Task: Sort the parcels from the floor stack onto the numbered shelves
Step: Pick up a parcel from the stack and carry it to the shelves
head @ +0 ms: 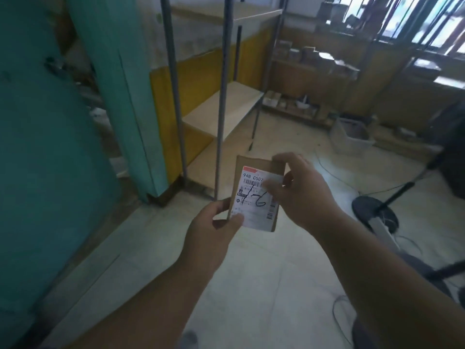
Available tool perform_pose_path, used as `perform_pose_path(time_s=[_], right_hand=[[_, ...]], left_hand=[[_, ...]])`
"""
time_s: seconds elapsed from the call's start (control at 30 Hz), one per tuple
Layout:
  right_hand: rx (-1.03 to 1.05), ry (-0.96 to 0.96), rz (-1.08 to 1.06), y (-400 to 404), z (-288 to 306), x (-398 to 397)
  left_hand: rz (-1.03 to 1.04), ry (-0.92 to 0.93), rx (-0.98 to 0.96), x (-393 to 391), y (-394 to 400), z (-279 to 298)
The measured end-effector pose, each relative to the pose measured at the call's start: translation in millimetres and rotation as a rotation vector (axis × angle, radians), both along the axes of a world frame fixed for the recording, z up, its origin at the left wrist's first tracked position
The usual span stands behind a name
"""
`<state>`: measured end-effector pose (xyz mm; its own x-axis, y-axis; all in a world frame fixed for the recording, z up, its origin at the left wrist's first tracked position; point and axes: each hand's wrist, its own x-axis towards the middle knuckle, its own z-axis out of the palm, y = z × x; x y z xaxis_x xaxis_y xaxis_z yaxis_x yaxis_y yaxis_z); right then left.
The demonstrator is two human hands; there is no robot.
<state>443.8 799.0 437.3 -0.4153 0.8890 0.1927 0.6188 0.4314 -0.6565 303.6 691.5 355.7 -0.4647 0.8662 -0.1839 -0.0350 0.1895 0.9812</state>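
A small brown cardboard parcel (254, 167) is held up in front of me, its white shipping label (254, 197) facing the camera with a handwritten mark on it. My left hand (214, 225) pinches the parcel's lower left corner, thumb on the label. My right hand (299, 190) grips the parcel's right edge, fingers curled over the top right of the label. Behind the parcel stands a metal-framed rack with pale wooden shelves (226, 107); the boards in view carry nothing. I cannot read any shelf numbers.
A teal door and wall (50, 147) fill the left side. A white plastic bin (352, 134) sits on the floor at right, near low shelves with small boxes (302, 54). A black round stand base (375, 210) and loose cables lie on the pale floor at right.
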Motion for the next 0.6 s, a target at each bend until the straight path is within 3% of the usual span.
perform_pose_path(time_s=[0.17,0.4,0.6], right_hand=[[0.087,0.039,-0.098,125.6,-8.9,3.4],[0.1,0.05,-0.299,293.4,30.6,51.9],[0.149,0.076,-0.308,451.4,29.1,92.4]], left_hand=[[-0.116,-0.033,0.053,-10.4,145.2,-4.2],[-0.352,-0.087,0.11,22.3,351.9,27.8],[-0.378,-0.13,0.158,56.5,511.8,19.6]])
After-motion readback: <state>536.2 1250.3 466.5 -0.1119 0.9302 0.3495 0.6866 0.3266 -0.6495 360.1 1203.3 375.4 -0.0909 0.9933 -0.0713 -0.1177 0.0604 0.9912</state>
